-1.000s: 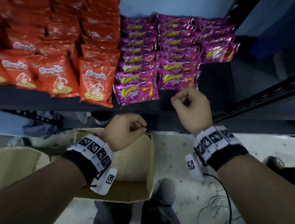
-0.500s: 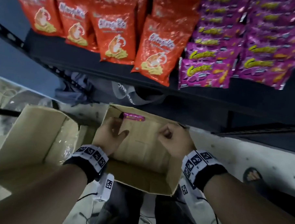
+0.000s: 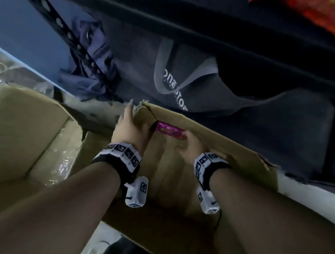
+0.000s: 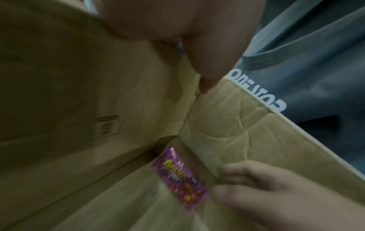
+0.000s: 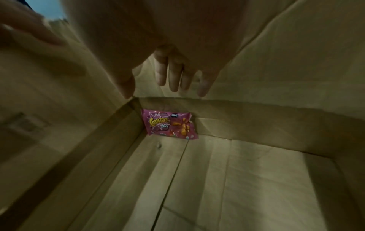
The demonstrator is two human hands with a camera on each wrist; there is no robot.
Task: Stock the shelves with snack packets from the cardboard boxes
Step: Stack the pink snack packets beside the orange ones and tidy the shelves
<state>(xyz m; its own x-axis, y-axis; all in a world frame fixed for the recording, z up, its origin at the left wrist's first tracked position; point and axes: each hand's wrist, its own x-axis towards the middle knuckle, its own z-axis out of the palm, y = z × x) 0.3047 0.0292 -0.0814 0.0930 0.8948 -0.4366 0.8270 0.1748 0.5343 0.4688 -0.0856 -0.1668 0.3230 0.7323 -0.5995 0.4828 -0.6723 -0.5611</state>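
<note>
Lying in the far left corner of the cardboard box [image 3: 229,148] is a single snack packet [image 5: 169,124], a small pink-magenta foil pouch with crimped ends. Its front carries a yellow "Corntoz" logo in a starburst, the words "Chilli Cheez", a dark "Mini" badge and pictures of orange corn pieces. It leans against the box's far wall with its lower edge on the cardboard floor, close to the corner seam.

Both hands are down inside this box. The left hand [image 3: 129,125] is at the box's far left corner, its fingers [image 3: 128,110] stretched out straight along the left wall and holding nothing. The right hand [image 3: 190,147] reaches toward the packet from the right; its fingers [image 5: 173,73] hang extended and slightly spread above the packet, apart from it, gripping nothing.

Beyond the box's far wall a grey bag [image 3: 183,85] with white lettering slumps under a dark shelf [image 3: 205,28]. To the box's left stands a second open cardboard box [image 3: 24,124].
</note>
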